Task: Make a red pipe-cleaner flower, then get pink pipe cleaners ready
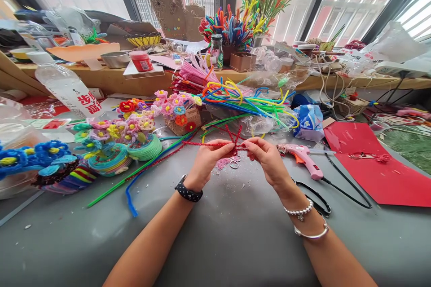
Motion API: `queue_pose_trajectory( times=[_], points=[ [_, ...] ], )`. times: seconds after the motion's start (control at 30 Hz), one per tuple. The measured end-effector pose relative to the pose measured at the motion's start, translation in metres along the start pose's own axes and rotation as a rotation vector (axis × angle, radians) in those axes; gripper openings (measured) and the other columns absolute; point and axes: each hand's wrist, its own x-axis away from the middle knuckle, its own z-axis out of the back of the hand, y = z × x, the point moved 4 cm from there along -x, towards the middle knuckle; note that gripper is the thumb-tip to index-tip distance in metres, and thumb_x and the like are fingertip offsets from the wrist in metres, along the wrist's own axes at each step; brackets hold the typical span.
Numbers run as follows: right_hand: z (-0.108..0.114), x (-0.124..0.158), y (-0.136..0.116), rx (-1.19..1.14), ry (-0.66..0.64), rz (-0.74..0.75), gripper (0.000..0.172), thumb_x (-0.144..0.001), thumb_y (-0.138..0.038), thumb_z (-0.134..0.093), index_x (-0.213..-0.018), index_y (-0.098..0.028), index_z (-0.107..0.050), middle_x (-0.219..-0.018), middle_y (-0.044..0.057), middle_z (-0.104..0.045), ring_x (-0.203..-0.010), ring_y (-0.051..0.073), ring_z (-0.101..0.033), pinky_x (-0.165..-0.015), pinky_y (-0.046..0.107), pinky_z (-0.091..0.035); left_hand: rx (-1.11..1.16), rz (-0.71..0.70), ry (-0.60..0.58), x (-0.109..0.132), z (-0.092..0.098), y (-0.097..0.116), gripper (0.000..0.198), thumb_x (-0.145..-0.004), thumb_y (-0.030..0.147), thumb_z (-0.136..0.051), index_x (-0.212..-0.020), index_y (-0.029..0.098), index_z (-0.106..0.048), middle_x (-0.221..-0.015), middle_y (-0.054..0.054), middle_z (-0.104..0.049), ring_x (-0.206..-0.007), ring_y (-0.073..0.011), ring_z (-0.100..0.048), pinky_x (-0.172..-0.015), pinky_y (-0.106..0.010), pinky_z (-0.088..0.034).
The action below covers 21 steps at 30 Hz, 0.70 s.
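Observation:
Between my two hands are red tinsel pipe cleaners, crossed where my fingers meet, with ends sticking up and out to the left. My left hand, wearing a black dotted wristband, pinches them from the left. My right hand, with silver bracelets at the wrist, pinches them from the right. Just behind and below the fingertips lies a pair of scissors, its handle loops showing, beside some pink clippings. A pink hot glue gun lies to the right of my right hand.
Green and blue pipe cleaners lie left of my hands. Fuzzy flower pots stand farther left. A loose bundle of colored pipe cleaners lies behind. Red card and a black cord occupy the right.

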Motion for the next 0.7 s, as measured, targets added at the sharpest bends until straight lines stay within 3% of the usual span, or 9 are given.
queue_pose_trajectory(
  times=[0.13,0.33,0.7],
  points=[
    [0.010,-0.004,-0.006,0.105,-0.005,0.008,0.021,-0.065,-0.036,-0.061,-0.070,-0.016,-0.060,-0.061,-0.002,-0.053,-0.053,0.007,-0.041,-0.051,0.021,-0.034,-0.088,0.010,-0.014,0.000,0.001,0.003,0.021,-0.059,0.028,-0.068,-0.071,0.012,-0.064,-0.068,-0.002,-0.063,-0.065,-0.0106,-0.057,-0.068,-0.024,-0.046],
    [0.012,-0.002,-0.014,0.314,-0.164,0.010,0.022,-0.063,-0.037,-0.063,-0.069,-0.016,-0.062,-0.060,-0.001,-0.057,-0.055,0.009,-0.046,-0.053,0.022,-0.036,-0.059,-0.003,-0.031,-0.001,0.002,0.003,0.020,-0.061,0.028,-0.066,-0.072,0.012,-0.062,-0.067,-0.001,-0.061,-0.066,-0.0097,-0.056,-0.069,-0.024,-0.045],
    [0.006,-0.002,-0.010,0.341,-0.142,0.088,0.025,-0.070,-0.040,-0.056,-0.067,-0.016,-0.059,-0.060,0.000,-0.058,-0.053,0.009,-0.048,-0.052,0.022,-0.039,-0.009,0.033,-0.084,0.000,-0.003,0.001,0.019,-0.062,0.027,-0.066,-0.073,0.014,-0.059,-0.069,0.000,-0.063,-0.067,-0.0095,-0.058,-0.068,-0.023,-0.045]
  ],
)
